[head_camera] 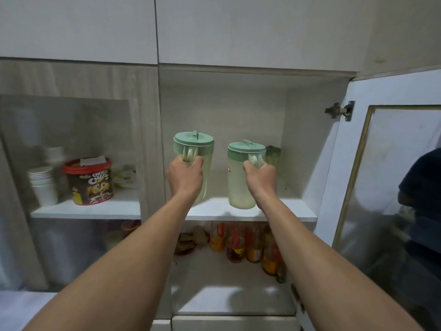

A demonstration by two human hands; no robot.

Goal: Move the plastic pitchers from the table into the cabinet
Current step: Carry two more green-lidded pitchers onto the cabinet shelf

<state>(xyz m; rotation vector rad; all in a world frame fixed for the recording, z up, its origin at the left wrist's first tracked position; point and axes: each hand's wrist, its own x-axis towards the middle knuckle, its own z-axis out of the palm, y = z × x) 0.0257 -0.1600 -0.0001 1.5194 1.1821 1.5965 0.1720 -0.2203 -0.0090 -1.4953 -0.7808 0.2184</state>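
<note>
Pretty much at the finish line, I'd say: the left hand (185,174) is wrapped around the handle of the left pitcher (193,149) and the right hand (260,176) around the handle of the right pitcher (241,173), both over the cabinet shelf (286,209). I count two pitchers. What's left is setting them down and letting go; the right one looks down or nearly so, the left I can't tell.

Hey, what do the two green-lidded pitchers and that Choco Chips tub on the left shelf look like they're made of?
Left pitcher and right pitcher: likely plastic; cloudy, translucent pale-green walls, with opaque matte mint lids and moulded handles. Choco Chips tub: probably plastic; glossy printed wrap with sheen, red snap-on rim, though printed card can't be ruled out. The shelf under the pitchers looks like white laminated board, smooth and slightly reflective.
</note>
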